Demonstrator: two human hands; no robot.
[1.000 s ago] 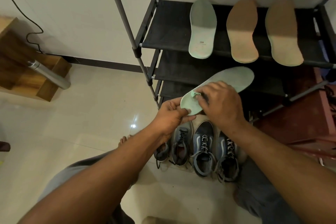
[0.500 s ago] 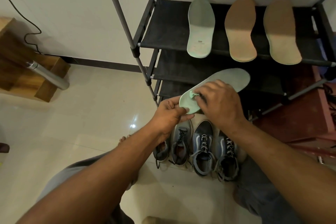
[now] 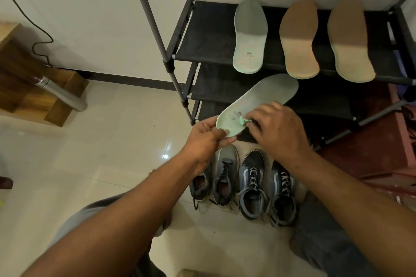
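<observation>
A pale green insole (image 3: pixel 261 96) is held in the air in front of the black shoe rack (image 3: pixel 209 36). My left hand (image 3: pixel 208 136) pinches its heel end between thumb and fingers. My right hand (image 3: pixel 276 127) lies over the insole's middle, and its fingertips pinch a small wad of green cloth (image 3: pixel 243 121) against the surface. On the rack's upper shelf lie a second green insole (image 3: pixel 248 36) and two tan insoles (image 3: pixel 299 39) (image 3: pixel 350 40).
Two pairs of sneakers stand on the floor under my hands: a grey pair (image 3: pixel 222 177) and a dark blue pair (image 3: pixel 267 186). A wooden block with a metal cylinder (image 3: pixel 60 94) sits at the left. A red step (image 3: pixel 382 132) lies at the right. My knees frame the bottom.
My right hand has slid the green cloth a little toward the insole's middle, which uncovers the printed heel area. My left hand keeps its pinch on the heel.
</observation>
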